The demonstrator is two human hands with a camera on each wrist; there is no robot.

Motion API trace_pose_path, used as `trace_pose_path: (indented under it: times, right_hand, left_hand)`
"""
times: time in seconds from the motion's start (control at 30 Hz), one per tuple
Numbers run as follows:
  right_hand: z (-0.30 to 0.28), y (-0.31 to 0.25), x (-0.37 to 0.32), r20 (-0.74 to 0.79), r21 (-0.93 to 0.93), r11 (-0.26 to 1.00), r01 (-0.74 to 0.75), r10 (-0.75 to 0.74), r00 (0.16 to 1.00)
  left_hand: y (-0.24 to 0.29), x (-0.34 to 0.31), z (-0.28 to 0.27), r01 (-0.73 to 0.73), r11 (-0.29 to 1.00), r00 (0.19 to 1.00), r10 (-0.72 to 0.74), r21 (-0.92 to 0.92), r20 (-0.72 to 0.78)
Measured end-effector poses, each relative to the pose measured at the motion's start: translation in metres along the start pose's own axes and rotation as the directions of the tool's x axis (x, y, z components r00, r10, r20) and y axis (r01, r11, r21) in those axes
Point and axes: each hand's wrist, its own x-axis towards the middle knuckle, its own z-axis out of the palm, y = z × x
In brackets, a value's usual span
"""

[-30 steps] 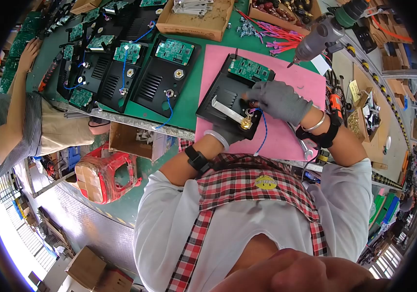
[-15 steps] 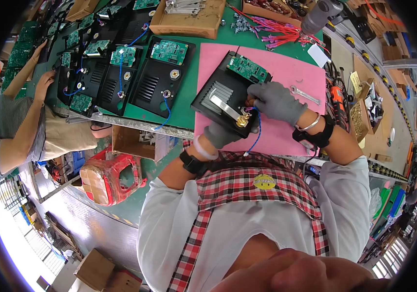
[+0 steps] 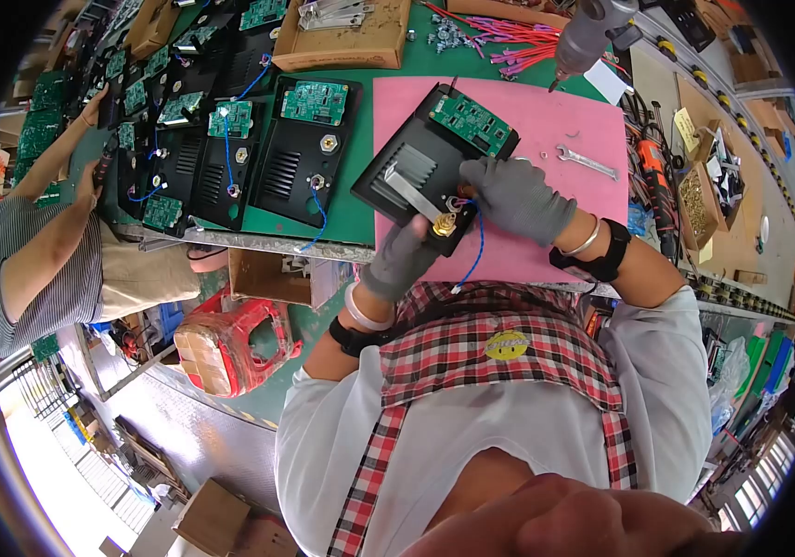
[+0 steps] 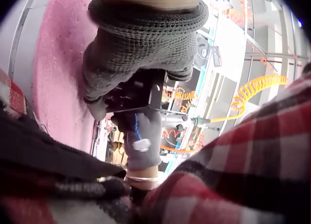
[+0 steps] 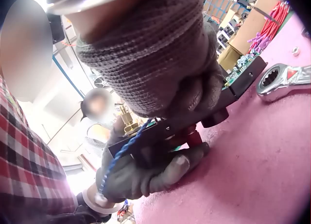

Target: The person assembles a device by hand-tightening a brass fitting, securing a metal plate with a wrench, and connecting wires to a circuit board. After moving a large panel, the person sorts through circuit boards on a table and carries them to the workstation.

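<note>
Gripping black panel (image 3: pixel 448 167): left fingers (image 5: pixel 176 169) | right fingers (image 3: pixel 478 176): grasp unclear | pink mat (image 3: pixel 546 111) on green tabletop (image 3: pixel 351 213) | red stool (image 3: pixel 244 367)

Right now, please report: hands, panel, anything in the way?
Left hand gripping black panel; right hand at its edge, grip unclear. Wrench nearby on pink mat, not blocking.

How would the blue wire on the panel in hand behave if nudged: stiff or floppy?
Probably floppy: the blue wire is thin and hangs in a curve off the black panel. Its twisted strands may give it slight spring, so perhaps not fully limp. The white plug at its dangling end would likely swing along.
</note>
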Motion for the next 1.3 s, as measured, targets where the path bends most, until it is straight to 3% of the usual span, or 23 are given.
trace_pose_path:
  times: [0.03, 0.1, 0.2, 0.3, 0.5, 0.6, 0.7, 0.77, 0.9, 1.0, 1.1, 1.2, 1.3]
  right_hand:
    - [-0.004, -0.003, 0.001, 0.055, -0.019, 0.999, -0.03, 0.031, 0.998]
    - [-0.015, -0.009, 0.003, 0.162, -0.062, 0.994, -0.088, 0.097, 0.982]
    - [-0.007, 0.007, 0.002, 0.113, 0.208, 0.978, 0.003, -0.027, 0.993]
    - [-0.013, 0.016, 0.004, 0.086, 0.267, 0.959, 0.094, -0.12, 0.989]
    - [-0.029, -0.002, 0.014, 0.286, 0.034, 0.997, -0.072, 0.059, 0.956]
    - [-0.027, 0.002, 0.013, 0.29, 0.063, 0.994, -0.089, 0.067, 0.955]
    - [-0.01, 0.025, 0.012, 0.201, 0.306, 0.952, -0.015, -0.049, 0.978]
    - [-0.007, 0.028, 0.011, 0.179, 0.285, 0.959, 0.01, -0.063, 0.982]
    - [-0.011, 0.021, 0.011, 0.208, 0.17, 0.985, 0.011, -0.047, 0.977]
    - [-0.029, 0.003, 0.014, 0.332, 0.049, 0.994, -0.097, 0.076, 0.94]
    - [-0.029, 0.003, 0.013, 0.316, 0.052, 0.995, -0.083, 0.062, 0.947]
    - [-0.022, 0.015, 0.005, 0.183, 0.34, 0.939, -0.043, -0.021, 0.983]
    - [-0.014, 0.022, 0.002, 0.163, 0.286, 0.958, 0.026, -0.075, 0.984]
  left_hand:
    - [-0.001, 0.001, 0.0, -0.013, 0.996, 0.999, 0.017, 0.093, -0.049]
    - [0.003, 0.0, 0.0, 0.028, 0.997, 0.998, -0.025, 0.069, -0.049]
    - [0.005, -0.002, 0.002, 0.026, 0.993, 0.999, -0.02, 0.112, -0.047]
    - [-0.007, 0.0, -0.005, -0.047, 0.986, 0.998, 0.052, 0.159, -0.029]
    - [-0.009, -0.001, -0.002, -0.035, 0.995, 0.996, 0.042, 0.094, -0.078]
    - [-0.009, -0.003, -0.001, -0.011, 0.992, 0.995, 0.023, 0.125, -0.093]
    - [-0.007, -0.004, 0.004, 0.0, 0.981, 0.993, 0.022, 0.192, -0.114]
    - [-0.007, -0.004, 0.003, 0.019, 0.974, 0.992, 0.01, 0.227, -0.126]
    - [-0.007, -0.005, 0.001, 0.033, 0.993, 0.992, -0.018, 0.116, -0.124]
    - [-0.01, -0.004, 0.001, -0.008, 0.994, 0.996, 0.019, 0.113, -0.092]
    - [-0.01, -0.005, 0.004, -0.016, 0.993, 0.996, 0.026, 0.115, -0.085]
    - [-0.009, -0.004, 0.007, -0.024, 0.988, 0.997, 0.036, 0.155, -0.074]
    - [-0.008, -0.004, 0.006, 0.022, 0.987, 0.999, -0.016, 0.158, -0.044]
